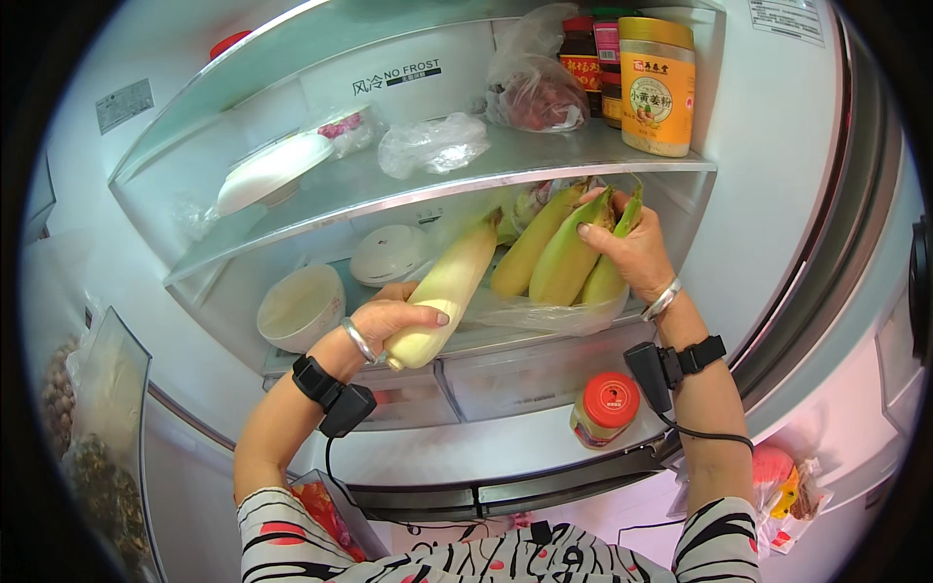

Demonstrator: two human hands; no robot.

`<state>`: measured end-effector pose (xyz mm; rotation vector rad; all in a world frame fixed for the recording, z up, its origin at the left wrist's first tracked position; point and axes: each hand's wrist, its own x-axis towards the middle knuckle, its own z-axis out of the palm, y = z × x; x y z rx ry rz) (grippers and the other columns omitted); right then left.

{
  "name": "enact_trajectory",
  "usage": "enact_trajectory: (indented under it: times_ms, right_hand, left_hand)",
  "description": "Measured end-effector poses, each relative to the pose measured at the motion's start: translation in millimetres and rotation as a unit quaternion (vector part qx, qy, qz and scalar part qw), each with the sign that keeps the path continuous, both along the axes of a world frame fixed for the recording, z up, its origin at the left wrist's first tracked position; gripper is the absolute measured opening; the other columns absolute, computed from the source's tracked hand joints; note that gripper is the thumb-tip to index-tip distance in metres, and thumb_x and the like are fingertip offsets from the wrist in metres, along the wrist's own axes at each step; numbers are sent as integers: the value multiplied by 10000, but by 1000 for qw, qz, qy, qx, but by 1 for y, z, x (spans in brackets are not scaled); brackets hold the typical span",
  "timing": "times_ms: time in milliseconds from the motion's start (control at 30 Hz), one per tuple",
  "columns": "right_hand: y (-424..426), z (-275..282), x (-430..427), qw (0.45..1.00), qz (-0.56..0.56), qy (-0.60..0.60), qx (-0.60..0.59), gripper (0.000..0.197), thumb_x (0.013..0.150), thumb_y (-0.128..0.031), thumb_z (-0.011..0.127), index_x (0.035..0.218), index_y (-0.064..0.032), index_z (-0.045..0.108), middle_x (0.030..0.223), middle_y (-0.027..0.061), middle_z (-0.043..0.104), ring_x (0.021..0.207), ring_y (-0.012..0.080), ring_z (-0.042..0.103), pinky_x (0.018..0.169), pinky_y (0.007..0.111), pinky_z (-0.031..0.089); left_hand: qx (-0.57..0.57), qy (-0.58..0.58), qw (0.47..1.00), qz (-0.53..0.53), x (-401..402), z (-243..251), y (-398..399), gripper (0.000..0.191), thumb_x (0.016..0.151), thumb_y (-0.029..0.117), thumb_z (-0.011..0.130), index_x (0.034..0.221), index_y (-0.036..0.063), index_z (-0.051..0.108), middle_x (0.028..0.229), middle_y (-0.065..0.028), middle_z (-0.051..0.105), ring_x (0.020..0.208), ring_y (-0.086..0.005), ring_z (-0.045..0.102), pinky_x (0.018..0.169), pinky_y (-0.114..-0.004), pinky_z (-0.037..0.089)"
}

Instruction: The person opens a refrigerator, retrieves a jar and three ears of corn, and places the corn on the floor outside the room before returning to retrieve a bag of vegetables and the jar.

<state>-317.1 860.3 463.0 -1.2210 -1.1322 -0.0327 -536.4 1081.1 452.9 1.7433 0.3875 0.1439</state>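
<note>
My left hand is wrapped around the lower part of a pale green ear of corn in its husk, tilted with its tip up to the right. On the right, my right hand grips the upper end of a husked-in ear of corn, the thumb on its tip; its other fingers are partly hidden behind. More unpeeled ears lie against it, one to the left and one to the right. Their lower ends rest in a clear plastic bag on the lower fridge shelf.
A white bowl and an upturned white bowl sit left on this shelf. The glass shelf above holds a white dish, plastic bags and a yellow-lidded jar. A red-lidded jar stands on the front ledge.
</note>
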Motion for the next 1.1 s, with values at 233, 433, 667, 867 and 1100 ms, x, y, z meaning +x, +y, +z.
enact_trajectory:
  times_ms: [233,433,667,867,1100]
  right_hand:
    - [-1,1,-9,1000,2,-6,2,260,718,-102,651,957,-25,586,840,-2,573,774,78,515,723,236,434]
    - [-14,-6,-20,999,-4,-42,-29,281,704,-94,656,965,-15,584,878,26,602,798,87,544,736,237,447]
    - [-19,-29,-25,993,60,-102,7,321,666,-13,660,977,-2,585,1007,95,612,937,155,570,828,269,445]
    - [-30,-37,-23,996,64,-64,17,326,642,19,661,957,0,578,1025,117,595,988,187,546,882,302,418]
    - [-34,-44,-25,991,38,-129,4,321,625,19,663,931,-19,573,1018,105,605,946,196,568,853,298,434]
  left_hand:
    - [145,-83,984,-65,31,20,1,607,562,209,735,1081,-15,512,971,-116,573,866,-203,555,762,-287,443]
    - [366,-139,908,-150,89,31,15,830,466,231,771,1197,-10,458,1046,-107,575,944,-197,548,837,-287,427]
    - [279,-132,902,-302,144,29,5,726,477,192,758,1135,-1,519,1008,-107,607,906,-184,573,821,-281,442]
    - [184,-23,915,-359,183,33,-6,712,501,177,723,1156,-10,516,1020,-98,599,891,-167,565,792,-268,440]
    - [141,103,895,-410,207,38,-13,650,521,170,715,1113,-32,542,969,-143,609,809,-203,606,692,-285,482]
